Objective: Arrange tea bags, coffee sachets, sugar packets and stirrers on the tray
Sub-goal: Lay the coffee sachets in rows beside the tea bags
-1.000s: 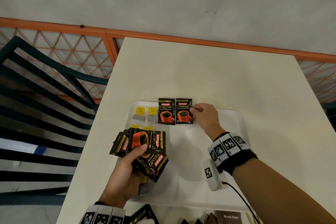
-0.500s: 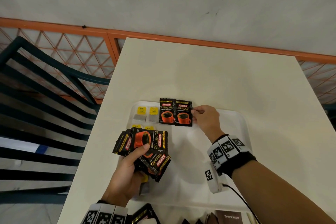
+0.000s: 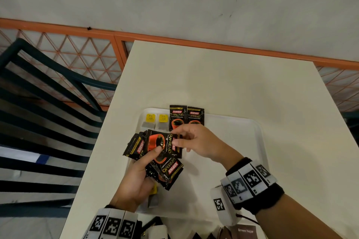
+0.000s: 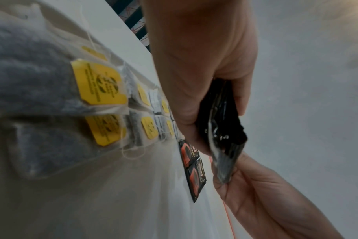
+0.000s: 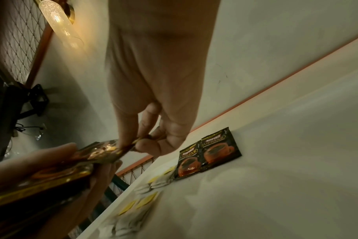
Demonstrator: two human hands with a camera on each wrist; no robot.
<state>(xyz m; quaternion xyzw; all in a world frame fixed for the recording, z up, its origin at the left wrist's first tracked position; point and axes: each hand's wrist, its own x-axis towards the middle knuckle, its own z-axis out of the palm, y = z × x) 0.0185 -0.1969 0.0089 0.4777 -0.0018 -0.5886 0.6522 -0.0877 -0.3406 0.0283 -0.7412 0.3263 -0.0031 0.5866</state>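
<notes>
- My left hand (image 3: pixel 134 182) holds a fanned stack of black Kopiko Supremo coffee sachets (image 3: pixel 155 153) above the near-left part of the white tray (image 3: pixel 242 161), thumb pressed on the top sachet and fingers curled beneath.
- My right hand (image 3: pixel 200 143) reaches across from the right and meets the stack at its far right edge, just in front of the two placed sachets (image 3: pixel 186 117).
- Those two sachets lie side by side, upright and touching, at the tray's far edge; two tea bags with yellow tags (image 3: pixel 156 120) sit just to their left.
- More tea bags (image 4: pixel 104 105) run in two rows down the tray's left side, seen best from the left wrist.
- My hands and the stack cover most of those rows in the head view, and the lower part of the placed sachets is hidden too.
- A brown sugar packet (image 3: pixel 245 231) and other dark packets are cut off at the bottom edge; I cannot identify them further.
- In the right wrist view, my right thumb and forefinger pinch the edge of the top sachet (image 5: pixel 110 150); the other fingers are loosely curled.
</notes>
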